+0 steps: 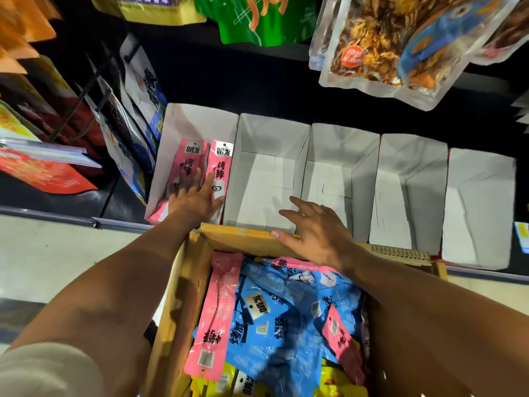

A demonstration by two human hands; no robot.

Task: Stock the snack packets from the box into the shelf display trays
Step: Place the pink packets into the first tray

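Red, orange and white foil pouches (48,176) hang and lean on the dark shelf at far left. Just beside them stands the leftmost white cardboard display tray (197,121), first in a row of five. Two long pink snack packets (221,164) lie in it side by side, their printed tops towards the tray's back wall. The left hand (191,199) rests flat on their lower halves, fingers straight and a little spread, gripping nothing.

Below the trays sits the brown corrugated cardboard box (174,296), its far flap close against the tray fronts. It holds a loose heap of blue snack packets (286,310), with more pink packets among them (one long one lies along the box's left wall) and yellow snack packets (337,379) at the near end.

The right hand (315,227) is palm down over the box's far flap and the front of the second white tray (272,133), fingers straight and fanned wide, holding nothing; whether it touches the flap cannot be told. The three remaining white trays (412,156) show their bare floors. Above them hangs a clear plastic pouch of brown dried snack (386,47).
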